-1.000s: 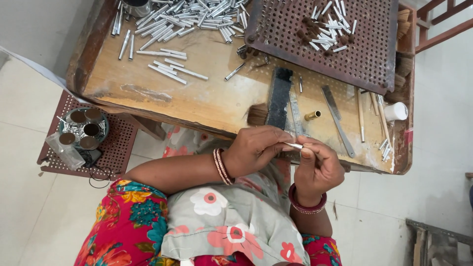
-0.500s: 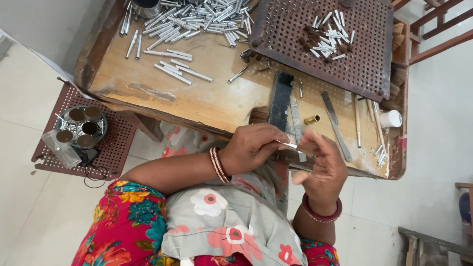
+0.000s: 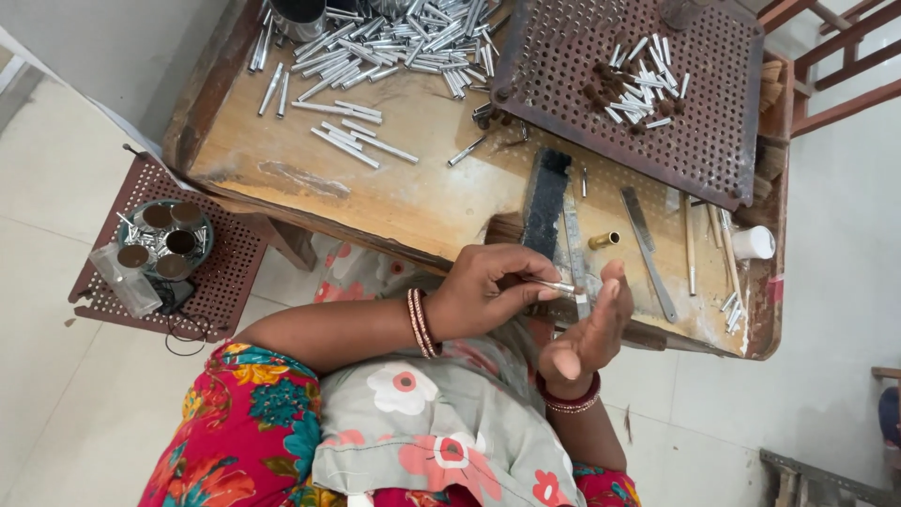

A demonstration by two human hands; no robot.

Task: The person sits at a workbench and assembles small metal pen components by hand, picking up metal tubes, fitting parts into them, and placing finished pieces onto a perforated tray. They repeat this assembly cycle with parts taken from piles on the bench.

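My left hand [image 3: 488, 291] pinches a thin silver metal tube [image 3: 556, 286] between thumb and fingers, just in front of the near edge of the wooden workbench [image 3: 394, 192]. Its tip points right and meets my right hand [image 3: 589, 330], which is held flat with the fingers stretched out and the palm turned toward the tube. A dark flat bar [image 3: 544, 202] and a metal file [image 3: 574, 235] lie on the bench just beyond my hands, with a small brass cylinder [image 3: 603, 240] beside them.
A heap of silver tubes [image 3: 394, 38] covers the bench's far left. A perforated brown tray [image 3: 648, 89] at the far right holds more tubes. Flat tools [image 3: 648, 249] and a white cup [image 3: 754, 242] lie right. A low perforated stand [image 3: 221, 272] with a tin of small containers [image 3: 167, 239] sits left.
My right hand has opened from a closed grip near the tube into a flat palm against its tip. My left hand keeps the tube. The view has shifted slightly.
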